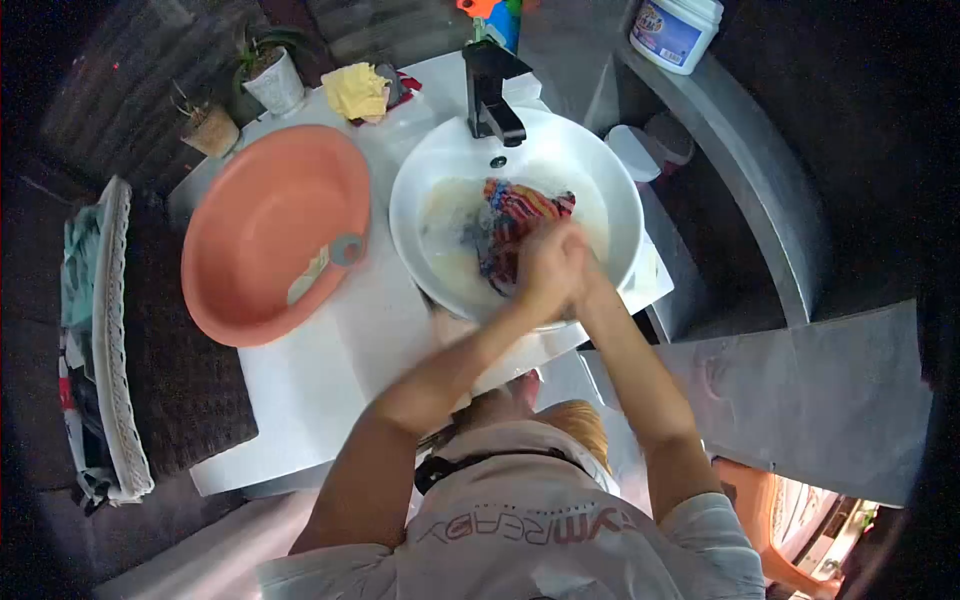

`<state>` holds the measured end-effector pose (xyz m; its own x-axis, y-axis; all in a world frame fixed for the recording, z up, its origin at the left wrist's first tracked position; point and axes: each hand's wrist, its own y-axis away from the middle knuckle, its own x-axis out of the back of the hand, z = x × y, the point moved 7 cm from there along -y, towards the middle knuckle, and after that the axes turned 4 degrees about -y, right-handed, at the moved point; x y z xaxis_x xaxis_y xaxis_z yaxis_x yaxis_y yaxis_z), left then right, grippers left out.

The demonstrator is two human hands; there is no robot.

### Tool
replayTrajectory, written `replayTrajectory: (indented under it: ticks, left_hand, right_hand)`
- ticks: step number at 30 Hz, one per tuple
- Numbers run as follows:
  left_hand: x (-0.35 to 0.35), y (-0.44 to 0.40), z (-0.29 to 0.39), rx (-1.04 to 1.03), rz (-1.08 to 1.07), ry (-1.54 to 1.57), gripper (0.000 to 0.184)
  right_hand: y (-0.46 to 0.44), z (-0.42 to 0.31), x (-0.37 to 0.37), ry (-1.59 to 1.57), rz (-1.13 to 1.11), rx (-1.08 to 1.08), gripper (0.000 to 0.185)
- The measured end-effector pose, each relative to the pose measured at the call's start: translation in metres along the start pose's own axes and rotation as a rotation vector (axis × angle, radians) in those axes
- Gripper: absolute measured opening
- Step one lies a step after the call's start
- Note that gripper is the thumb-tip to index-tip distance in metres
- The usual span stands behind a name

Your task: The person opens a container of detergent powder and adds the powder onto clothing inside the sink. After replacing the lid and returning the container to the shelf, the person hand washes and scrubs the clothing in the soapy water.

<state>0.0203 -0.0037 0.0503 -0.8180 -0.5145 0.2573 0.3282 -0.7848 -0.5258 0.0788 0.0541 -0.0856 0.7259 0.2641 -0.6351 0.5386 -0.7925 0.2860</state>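
Note:
A round white washbasin [405, 215] holds cloudy, soapy water. In it lies a wet, multicoloured patterned cloth [525, 205], bunched up and partly under water. My left hand [545, 268] and my right hand [578, 275] press together at the near side of the basin, both closed on the near end of the cloth. Motion blurs the hands a little, and the fingers are largely hidden. Above the far rim stands a black faucet [490, 95]; no water is seen running from it.
On the white counter [320, 390], an orange plastic tub [265, 230] stands left of the basin. Behind are a crumpled yellow cloth [356, 92] and two potted plants, one in a white pot [275, 85]. A white bucket [675, 35] sits on the curved ledge at right.

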Motion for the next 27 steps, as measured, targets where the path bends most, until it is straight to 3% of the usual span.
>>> replayTrajectory:
  ticks: [1,3,7,9,11,13,15,16,17,19,20,21,22,23,24,25,27]
  left_hand:
    - [0.011,-0.02,-0.016,0.029,0.046,-0.079,0.01]
    - [0.024,-0.036,-0.043,0.189,0.052,-0.154,0.014]
    - [0.015,-0.002,-0.004,-0.027,0.14,-0.053,0.013]
    - [0.013,-0.006,-0.015,0.007,0.083,-0.087,0.012]
    - [0.032,-0.017,-0.079,0.28,0.15,-0.119,0.012]
    - [0.048,-0.022,-0.101,0.498,0.009,0.046,0.014]
    - [0.063,-0.033,-0.11,0.312,0.008,-0.227,0.015]
    - [0.068,-0.038,-0.111,0.244,-0.143,-0.432,0.017]
    - [0.074,-0.042,-0.116,0.245,-0.144,-0.432,0.017]
    - [0.085,-0.047,-0.091,-0.175,0.006,-0.372,0.021]
    - [0.078,-0.043,-0.091,-0.215,-0.132,-0.232,0.028]
    - [0.081,-0.039,-0.089,-0.215,-0.134,-0.232,0.028]
    - [0.071,-0.032,-0.106,0.049,-0.34,-0.241,0.031]
    - [0.064,-0.017,-0.121,0.315,-0.542,-0.245,0.034]
    - [0.07,-0.013,-0.125,0.432,-0.558,-0.237,0.042]
    - [0.071,-0.011,-0.12,0.43,-0.56,-0.235,0.042]
    - [0.068,-0.011,-0.095,0.196,-0.554,-0.104,0.041]
  right_hand:
    - [0.027,-0.013,-0.035,-0.089,0.161,-0.144,0.023]
    - [0.011,-0.001,-0.035,0.023,0.093,-0.321,0.021]
    - [0.005,-0.001,-0.029,-0.093,0.114,-0.181,0.021]
    - [0.02,-0.012,-0.035,-0.193,0.255,-0.072,0.024]
    - [0.01,0.002,-0.064,-0.361,0.217,-0.224,0.025]
    - [-0.006,0.01,-0.043,-0.108,0.27,-0.179,0.029]
    - [-0.013,0.01,-0.04,-0.046,0.236,-0.261,0.024]
    - [-0.002,0.0,-0.052,-0.05,0.238,-0.264,0.024]
    - [0.009,-0.02,-0.065,0.031,0.191,-0.195,0.024]
    - [0.014,-0.036,-0.071,0.111,0.145,-0.124,0.025]
    - [0.009,-0.034,-0.066,0.116,0.08,-0.158,0.03]
    - [0.01,-0.033,-0.072,0.12,0.014,-0.191,0.034]
    - [0.013,-0.037,-0.074,0.194,-0.008,-0.16,0.048]
    - [0.016,-0.039,-0.075,0.195,-0.008,-0.16,0.048]
    - [0.019,-0.043,-0.073,0.222,0.018,-0.15,0.054]
    - [0.021,-0.046,-0.069,0.249,0.046,-0.14,0.061]
    - [0.014,-0.042,-0.061,0.26,0.048,-0.08,0.069]
